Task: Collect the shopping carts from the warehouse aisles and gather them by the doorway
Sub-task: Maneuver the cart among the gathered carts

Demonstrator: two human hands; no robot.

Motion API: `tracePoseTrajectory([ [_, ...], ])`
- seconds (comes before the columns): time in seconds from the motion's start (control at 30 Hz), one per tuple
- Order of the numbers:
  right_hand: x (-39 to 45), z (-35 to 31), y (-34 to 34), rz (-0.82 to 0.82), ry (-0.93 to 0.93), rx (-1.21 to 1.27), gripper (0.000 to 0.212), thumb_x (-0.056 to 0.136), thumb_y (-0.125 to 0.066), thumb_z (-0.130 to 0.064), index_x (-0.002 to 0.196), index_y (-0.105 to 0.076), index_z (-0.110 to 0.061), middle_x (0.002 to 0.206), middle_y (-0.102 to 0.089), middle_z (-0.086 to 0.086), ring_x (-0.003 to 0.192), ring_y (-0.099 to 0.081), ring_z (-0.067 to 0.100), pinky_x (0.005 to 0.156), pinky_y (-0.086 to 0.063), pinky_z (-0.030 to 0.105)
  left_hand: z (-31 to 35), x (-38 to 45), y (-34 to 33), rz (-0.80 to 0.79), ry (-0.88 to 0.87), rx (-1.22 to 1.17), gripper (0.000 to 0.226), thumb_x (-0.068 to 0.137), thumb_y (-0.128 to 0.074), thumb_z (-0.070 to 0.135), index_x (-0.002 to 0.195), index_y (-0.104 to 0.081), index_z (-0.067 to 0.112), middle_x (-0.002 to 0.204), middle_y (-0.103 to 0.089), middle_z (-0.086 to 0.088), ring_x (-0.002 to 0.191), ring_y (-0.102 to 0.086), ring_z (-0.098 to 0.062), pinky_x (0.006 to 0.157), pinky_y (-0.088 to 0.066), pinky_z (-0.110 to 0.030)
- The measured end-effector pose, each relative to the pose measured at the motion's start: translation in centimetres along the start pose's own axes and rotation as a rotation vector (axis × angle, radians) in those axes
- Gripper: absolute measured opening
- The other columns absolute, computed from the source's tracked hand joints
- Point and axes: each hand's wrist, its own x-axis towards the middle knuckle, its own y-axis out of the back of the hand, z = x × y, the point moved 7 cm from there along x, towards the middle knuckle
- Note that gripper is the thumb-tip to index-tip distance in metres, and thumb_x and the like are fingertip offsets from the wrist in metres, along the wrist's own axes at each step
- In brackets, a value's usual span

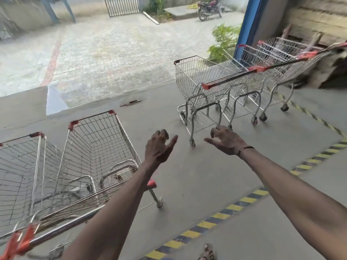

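Wire carts [90,156] sit beside the left hand [159,145]; right hand [225,140] likewise grips nothing.

Two wire carts [80,166] nested lower left; a nested row of carts [234,85] stands at right, all empty

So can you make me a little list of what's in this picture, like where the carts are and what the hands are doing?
place: concrete floor at an open doorway, paved yard outside
carts on the left: two shopping carts side by side, close to the person
carts on the right: a row of nested carts beside a blue post
left hand: open, in the air, holding nothing
right hand: open, in the air, holding nothing
floor marking: yellow and black stripe
outside: parked motorbike, metal gate
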Motion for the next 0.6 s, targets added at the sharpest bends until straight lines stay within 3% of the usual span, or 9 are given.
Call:
tracePoseTrajectory([
  [0.27,2.7,11.3,5.4,0.042,-0.070,0.027,0.050,0.101,-0.049,-0.072,0.102,-0.058,-0.024,0.108,-0.053,-0.001,0.103,-0.055,0.022,0.082,-0.045,0.038,9.1,7.6,-6.9,-0.037,-0.043,-0.048,0.045,0.100,-0.052,0.067,0.100,-0.057,0.022,0.102,-0.060,0.002,0.091,-0.063,-0.027,0.075,-0.043,-0.038],
  [0.4,5.4,16.2,6.6,0.062,-0.111,0.059,0.053,0.099,-0.049,-0.077,0.099,-0.058,-0.025,0.106,-0.053,-0.003,0.095,-0.061,0.023,0.078,-0.052,0.040,11.8,12.2,-10.1,-0.043,-0.076,-0.059,0.043,0.100,-0.051,0.067,0.098,-0.053,0.024,0.101,-0.059,0.002,0.089,-0.061,-0.027,0.074,-0.041,-0.039],
  [0.6,12.6,23.9,8.4,0.030,-0.138,0.031,0.054,0.098,-0.046,-0.078,0.102,-0.058,-0.026,0.112,-0.052,-0.003,0.102,-0.055,0.021,0.080,-0.046,0.039,16.0,21.7,-15.0,-0.044,-0.135,-0.068,0.048,0.100,-0.049,0.066,0.100,-0.055,0.019,0.104,-0.060,-0.002,0.089,-0.060,-0.029,0.075,-0.048,-0.042],
])
